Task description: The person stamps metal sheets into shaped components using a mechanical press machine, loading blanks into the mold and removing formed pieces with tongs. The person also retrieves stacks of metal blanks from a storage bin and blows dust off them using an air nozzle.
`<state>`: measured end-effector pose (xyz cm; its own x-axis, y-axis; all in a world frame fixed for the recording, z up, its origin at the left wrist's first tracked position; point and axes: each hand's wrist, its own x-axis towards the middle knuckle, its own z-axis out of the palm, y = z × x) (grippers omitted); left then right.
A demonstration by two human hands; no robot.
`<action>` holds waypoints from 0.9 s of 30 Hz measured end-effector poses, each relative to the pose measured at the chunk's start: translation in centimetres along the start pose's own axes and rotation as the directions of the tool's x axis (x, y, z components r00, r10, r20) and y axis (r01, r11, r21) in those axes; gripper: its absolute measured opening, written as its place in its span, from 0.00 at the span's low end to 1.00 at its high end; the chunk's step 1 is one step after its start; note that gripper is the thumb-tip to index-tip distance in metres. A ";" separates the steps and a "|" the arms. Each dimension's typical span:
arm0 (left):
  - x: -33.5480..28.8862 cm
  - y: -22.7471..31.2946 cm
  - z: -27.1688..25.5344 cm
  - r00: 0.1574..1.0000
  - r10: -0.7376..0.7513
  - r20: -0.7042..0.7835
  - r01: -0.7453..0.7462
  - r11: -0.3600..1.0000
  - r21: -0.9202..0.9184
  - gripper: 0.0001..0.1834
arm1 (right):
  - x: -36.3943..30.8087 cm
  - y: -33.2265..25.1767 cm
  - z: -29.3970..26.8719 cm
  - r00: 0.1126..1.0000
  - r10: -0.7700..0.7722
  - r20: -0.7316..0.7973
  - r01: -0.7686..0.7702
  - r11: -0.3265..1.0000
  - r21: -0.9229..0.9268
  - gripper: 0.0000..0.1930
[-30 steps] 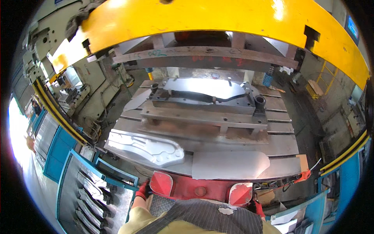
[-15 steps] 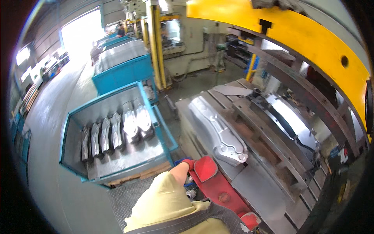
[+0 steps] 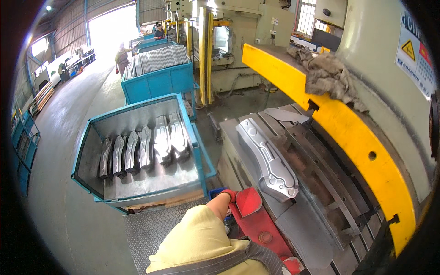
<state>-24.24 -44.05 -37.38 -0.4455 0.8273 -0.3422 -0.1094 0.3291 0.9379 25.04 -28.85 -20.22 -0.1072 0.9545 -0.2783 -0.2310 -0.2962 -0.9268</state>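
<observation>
My left hand (image 3: 231, 196), in a red glove, is at the far end of a red two-ended control box (image 3: 265, 237); a raised red guard hides its fingers. My right hand does not show. On the press bed just beyond the box lies a formed grey sheet-metal part (image 3: 268, 160), ribbed and curved. A flat grey plate (image 3: 305, 236) lies nearer, beside the box. The yellow press beam (image 3: 353, 133) hangs low over the right of the bed, hiding most of the die area.
A blue-framed bin (image 3: 137, 195) at left holds several formed metal parts (image 3: 146, 149). Behind it stands a fuller blue bin (image 3: 158, 82). A crumpled grey rag (image 3: 332, 78) rests on the yellow beam. A person (image 3: 122, 59) stands in the aisle; checkered metal plate (image 3: 153, 229) covers the floor beside me.
The yellow press beam has come down, covering the shiny part on the die. My view has tilted up slightly. My left hand stays at the red box. A person now shows in the aisle.
</observation>
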 end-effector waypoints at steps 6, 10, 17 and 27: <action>-0.7 1.5 -0.1 0.997 0.023 0.068 -0.038 0.973 0.227 0.24 | -0.9 0.7 -1.3 1.000 0.009 -0.030 -0.005 0.993 0.119 0.08; -2.2 1.1 -0.5 0.989 0.022 0.147 -0.079 0.917 0.391 0.24 | -2.7 1.9 -3.1 0.996 0.020 -0.084 -0.001 0.976 0.218 0.08; -10.9 8.5 0.9 0.954 0.170 -0.249 -0.185 0.982 -0.039 0.21 | -11.8 4.1 -11.6 0.907 0.006 -0.421 0.184 0.894 0.408 0.06; -8.8 30.9 5.1 0.775 0.611 -0.164 -0.617 0.673 -0.408 0.18 | -13.4 -9.7 -4.4 0.813 -0.244 -0.528 0.279 0.960 -0.014 0.06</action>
<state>-19.16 -38.80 -5.67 -0.5576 0.7672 0.3170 -0.1614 -0.4748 0.8652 32.98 -38.65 -8.56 0.4799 0.8671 -0.1334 -0.2380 -0.0178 -0.9711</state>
